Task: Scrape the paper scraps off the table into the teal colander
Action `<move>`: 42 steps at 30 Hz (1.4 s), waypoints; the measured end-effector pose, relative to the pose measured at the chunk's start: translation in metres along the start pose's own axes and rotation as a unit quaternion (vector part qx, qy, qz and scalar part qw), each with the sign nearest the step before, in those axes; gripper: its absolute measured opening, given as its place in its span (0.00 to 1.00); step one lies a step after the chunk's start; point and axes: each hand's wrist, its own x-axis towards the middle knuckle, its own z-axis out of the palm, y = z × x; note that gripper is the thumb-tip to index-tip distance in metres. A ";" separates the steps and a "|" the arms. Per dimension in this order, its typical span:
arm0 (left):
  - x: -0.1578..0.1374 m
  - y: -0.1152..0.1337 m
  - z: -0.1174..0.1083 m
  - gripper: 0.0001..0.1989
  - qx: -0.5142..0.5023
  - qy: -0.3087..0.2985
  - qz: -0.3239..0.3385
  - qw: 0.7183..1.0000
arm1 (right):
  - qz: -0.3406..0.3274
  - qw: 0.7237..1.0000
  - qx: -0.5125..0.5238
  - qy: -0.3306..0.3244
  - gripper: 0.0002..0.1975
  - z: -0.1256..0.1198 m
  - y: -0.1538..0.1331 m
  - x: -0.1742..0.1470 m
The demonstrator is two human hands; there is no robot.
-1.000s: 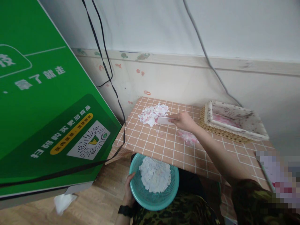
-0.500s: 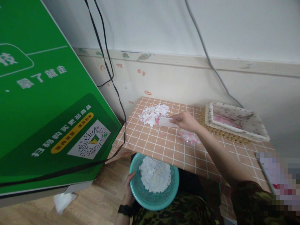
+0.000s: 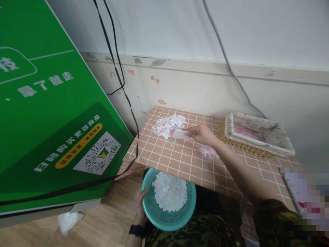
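My right hand (image 3: pixel 202 133) pinches a flat white card-like piece (image 3: pixel 181 134). The piece's far end touches the near edge of a heap of small white and pink paper-like scraps (image 3: pixel 168 125) on the table. Below the table's front edge, my left hand (image 3: pixel 142 204) grips the left rim of a round green plastic basket (image 3: pixel 168 224). Its thumb lies over the rim and the other fingers are hidden underneath. White scraps (image 3: pixel 170 192) cover much of the basket's bottom. A clear plastic bag with pink bits (image 3: pixel 207 152) lies under my right wrist.
A brown checked cloth covers the table (image 3: pixel 164 154). A lined wicker basket (image 3: pixel 257 137) with something pink inside stands at the right, by the wall. A green cabinet (image 3: pixel 51 103) and a hanging black strap (image 3: pixel 133 127) are on the left. A white bag (image 3: pixel 69 221) lies on the floor.
My right hand and the white piece have shifted very slightly to the left and down. The left hand and the green basket have stayed in place.
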 end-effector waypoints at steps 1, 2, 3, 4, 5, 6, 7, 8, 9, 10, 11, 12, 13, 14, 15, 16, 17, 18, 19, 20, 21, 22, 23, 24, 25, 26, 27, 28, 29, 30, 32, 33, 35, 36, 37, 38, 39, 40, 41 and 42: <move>0.000 0.000 0.000 0.12 0.001 0.000 0.002 1.000 | -0.006 1.000 0.009 -0.008 0.14 0.000 -0.001 -0.001; 0.000 0.000 0.000 0.12 0.002 0.001 0.003 1.000 | -0.011 1.000 0.019 -0.017 0.14 0.000 -0.001 -0.001; 0.000 0.000 0.000 0.12 0.002 0.002 0.005 1.000 | -0.013 0.999 0.026 -0.023 0.13 -0.001 -0.001 -0.002; 0.000 0.000 0.000 0.12 0.003 0.004 0.006 1.000 | -0.011 0.999 0.030 -0.026 0.13 -0.001 -0.001 -0.002; -0.001 0.000 0.000 0.11 0.003 0.006 0.008 1.000 | -0.009 0.999 0.033 -0.024 0.13 -0.001 -0.001 -0.001; -0.001 0.000 0.001 0.11 0.002 0.008 0.010 1.000 | -0.007 0.999 0.034 -0.018 0.12 0.000 -0.001 0.000; -0.001 0.000 0.001 0.10 0.002 0.011 0.013 1.000 | -0.005 0.999 0.034 -0.010 0.12 0.001 -0.002 0.001; -0.002 0.000 0.002 0.10 0.004 0.013 0.013 1.000 | -0.005 0.999 0.035 -0.004 0.13 0.003 -0.002 0.002; -0.002 0.001 0.003 0.11 0.005 0.015 0.013 1.000 | -0.006 0.999 0.035 -0.001 0.13 0.006 -0.003 0.004; -0.003 0.001 0.004 0.12 0.006 0.017 0.011 1.000 | -0.007 0.999 0.034 -0.002 0.14 0.008 -0.004 0.005; -0.003 0.001 0.005 0.13 0.007 0.019 0.009 1.000 | -0.008 0.999 0.032 -0.006 0.14 0.011 -0.006 0.006; -0.004 0.001 0.005 0.13 0.009 0.023 0.009 1.000 | -0.008 0.999 0.030 -0.014 0.14 0.012 -0.008 0.006; -0.004 0.001 0.005 0.13 0.011 0.029 0.012 0.999 | -0.009 0.999 0.030 -0.023 0.14 0.013 -0.009 0.006; -0.004 0.001 0.006 0.12 0.012 0.033 0.017 0.999 | -0.010 0.999 0.033 -0.035 0.14 0.012 -0.010 0.004; -0.005 0.001 0.005 0.12 0.014 0.036 0.021 0.999 | -0.012 0.998 0.038 -0.046 0.14 0.011 -0.011 0.002; -0.004 0.001 0.005 0.11 0.016 0.037 0.023 0.999 | -0.013 0.998 0.045 -0.052 0.14 0.009 -0.011 0.000; -0.004 0.001 0.004 0.11 0.017 0.036 0.024 0.999 | -0.012 0.997 0.050 -0.052 0.14 0.007 -0.010 -0.004; -0.003 0.001 0.003 0.11 0.016 0.034 0.025 0.999 | -0.009 0.998 0.050 -0.044 0.13 0.004 -0.008 -0.007; -0.002 0.000 0.002 0.11 0.015 0.031 0.024 0.999 | -0.004 0.999 0.045 -0.031 0.13 0.002 -0.006 -0.010; -0.001 0.000 0.001 0.12 0.014 0.027 0.022 0.999 | 0.001 0.999 0.034 -0.013 0.13 0.001 -0.004 -0.013; 0.000 0.000 0.000 0.12 0.014 0.024 0.018 0.999 | 0.007 1.000 0.018 0.006 0.13 0.001 -0.001 -0.015; 0.001 0.000 -0.002 0.12 0.013 0.019 0.014 1.000 | 0.013 1.000 0.001 0.020 0.13 0.001 0.001 -0.017; 0.001 0.000 -0.003 0.12 0.012 0.015 0.010 1.000 | 0.018 0.999 -0.015 0.029 0.14 0.002 0.002 -0.020; 0.002 0.000 -0.003 0.12 0.009 0.012 0.007 1.000 | 0.021 0.999 -0.029 0.034 0.14 0.004 0.002 -0.022; 0.002 0.000 -0.003 0.12 0.005 0.011 0.004 1.000 | 0.024 0.998 -0.039 0.036 0.14 0.006 0.001 -0.024; 0.002 0.000 -0.003 0.12 0.001 0.012 0.003 1.000 | 0.025 0.998 -0.046 0.034 0.14 0.008 -0.001 -0.027; 0.002 0.000 -0.003 0.12 -0.001 0.014 0.003 1.000 | 0.023 0.998 -0.050 0.028 0.14 0.010 -0.003 -0.030; 0.001 0.000 -0.002 0.12 -0.001 0.018 0.003 1.000 | 0.020 0.998 -0.050 0.020 0.14 0.011 -0.006 -0.033; 0.001 0.000 -0.002 0.12 0.001 0.021 0.006 1.000 | 0.016 0.999 -0.049 0.013 0.14 0.011 -0.009 -0.036; 0.001 0.000 -0.001 0.11 0.003 0.023 0.009 1.000 | 0.014 0.999 -0.046 0.009 0.13 0.011 -0.012 -0.039; 0.001 0.000 -0.002 0.10 0.007 0.022 0.014 1.000 | 0.017 0.999 -0.035 0.010 0.13 0.010 -0.015 -0.043; 0.002 0.000 -0.002 0.10 0.008 0.020 0.015 1.000 | 0.021 0.999 -0.029 0.016 0.13 0.010 -0.015 -0.044; 0.002 0.000 -0.003 0.11 0.009 0.016 0.018 1.000 | 0.026 0.999 -0.024 0.032 0.14 0.011 -0.014 -0.043; 0.003 -0.001 -0.004 0.11 0.010 0.013 0.018 1.000 | 0.027 0.999 -0.027 0.039 0.14 0.013 -0.012 -0.042; 0.003 -0.001 -0.004 0.12 0.010 0.010 0.019 1.000 | 0.029 0.998 -0.033 0.047 0.14 0.015 -0.011 -0.041; 0.003 -0.001 -0.004 0.12 0.010 0.007 0.019 1.000 | 0.035 0.997 -0.041 0.055 0.14 0.017 -0.010 -0.039; 0.003 -0.001 -0.004 0.13 0.009 0.003 0.018 1.000 | 0.043 0.996 -0.048 0.063 0.14 0.018 -0.009 -0.036; 0.002 -0.001 -0.004 0.13 0.010 0.001 0.018 1.000 | 0.053 0.995 -0.054 0.071 0.14 0.020 -0.009 -0.034; 0.002 -0.001 -0.003 0.13 0.010 0.002 0.020 1.000 | 0.061 0.993 -0.059 0.076 0.14 0.021 -0.010 -0.032; 0.001 -0.001 -0.003 0.12 0.010 0.004 0.022 1.000 | 0.070 0.992 -0.066 0.082 0.14 0.022 -0.010 -0.030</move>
